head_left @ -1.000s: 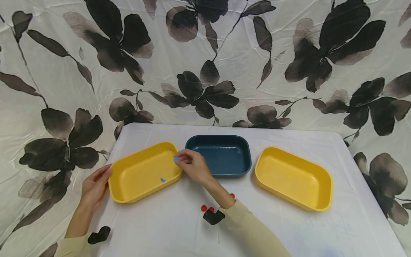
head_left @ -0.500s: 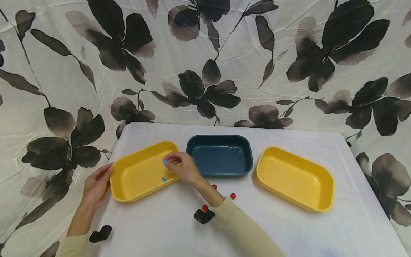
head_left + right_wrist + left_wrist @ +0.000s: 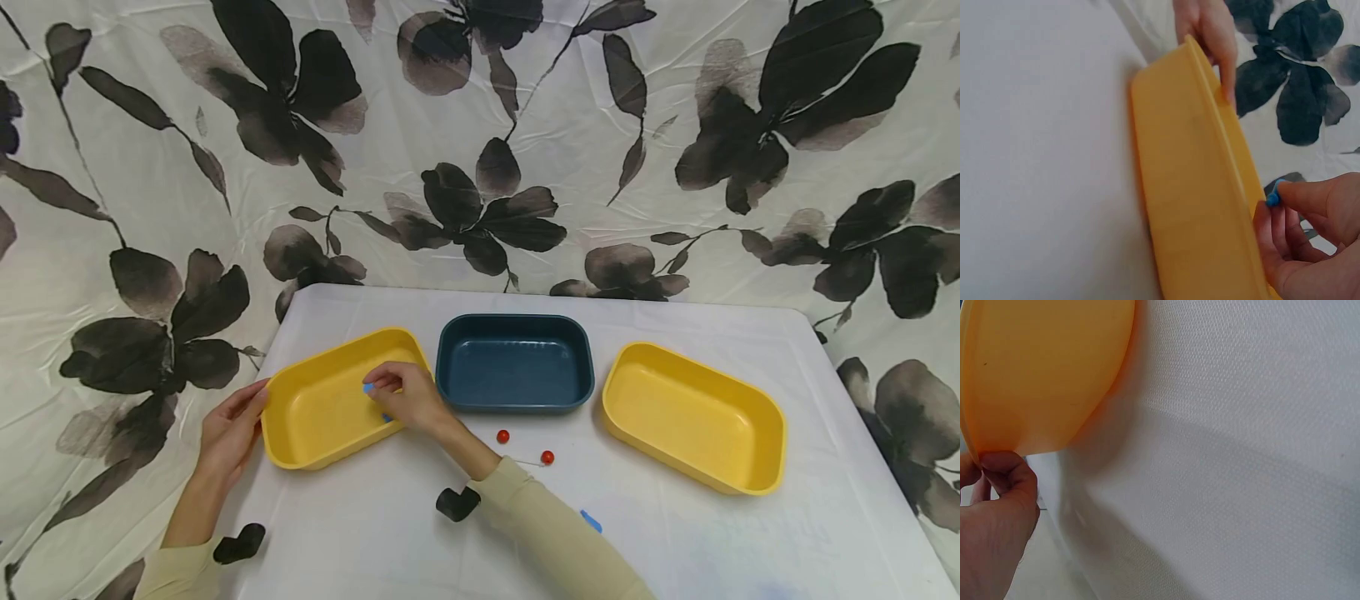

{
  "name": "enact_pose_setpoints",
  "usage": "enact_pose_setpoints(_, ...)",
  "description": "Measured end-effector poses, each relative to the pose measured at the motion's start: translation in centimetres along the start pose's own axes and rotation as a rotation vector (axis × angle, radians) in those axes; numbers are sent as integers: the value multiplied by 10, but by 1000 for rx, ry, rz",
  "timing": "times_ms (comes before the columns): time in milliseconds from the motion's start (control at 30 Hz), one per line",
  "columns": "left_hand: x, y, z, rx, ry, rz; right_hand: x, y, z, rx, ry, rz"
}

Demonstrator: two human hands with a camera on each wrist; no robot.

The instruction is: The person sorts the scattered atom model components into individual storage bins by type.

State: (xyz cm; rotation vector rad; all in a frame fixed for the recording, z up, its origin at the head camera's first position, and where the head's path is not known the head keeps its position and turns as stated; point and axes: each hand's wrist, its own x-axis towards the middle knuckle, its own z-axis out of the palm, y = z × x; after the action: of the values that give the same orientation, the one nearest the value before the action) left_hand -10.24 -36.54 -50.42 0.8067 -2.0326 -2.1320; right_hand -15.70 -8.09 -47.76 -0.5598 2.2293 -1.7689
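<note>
In the head view, my left hand (image 3: 228, 429) pinches the outer end of the left yellow tray (image 3: 288, 454) at its rim. The left wrist view shows thumb and fingers on either side of that tray's edge (image 3: 1041, 425). My right hand (image 3: 408, 398) reaches over the same tray's right part, holding a small blue piece (image 3: 368, 388) between thumb and fingertips. Seen from the right wrist, the blue piece (image 3: 1274, 197) is short and rounded, just past the tray rim; its exact kind is unclear. Another blue piece (image 3: 387, 417) lies in the tray, partly hidden by the right hand.
A dark blue tray (image 3: 515, 405) stands at the back middle, and a second yellow tray (image 3: 693, 458) on the right. Two red beads (image 3: 503, 436) lie in front of the dark tray. A longer blue piece (image 3: 591, 522) rests beside the right sleeve.
My right hand has moved left and slightly down, carrying the blue piece from the tray's right rim to over its inside. A blue piece by the sleeve has come into sight; the left hand keeps its grip.
</note>
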Motion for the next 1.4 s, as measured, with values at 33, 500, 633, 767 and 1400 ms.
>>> enact_pose_setpoints(33, 0, 0, 0, -3, -3, 4, 0, 0, 1, -1, -5, 0)
enact_pose_setpoints(500, -1, -1, 0, 1, 0, 24, 12, 5, 19, -185, -179, -7)
enact_pose_setpoints(633, -1, -1, -1, 7, -5, 26, 14, 6, 23, -281, -214, -39)
enact_pose_setpoints(767, -1, -1, -1, 6, -7, 20, 17, 7, 27, -334, -222, -18)
enact_pose_setpoints(1400, 0, -1, 0, 16, 1, -4, 17, 3, 37, -610, -174, 127)
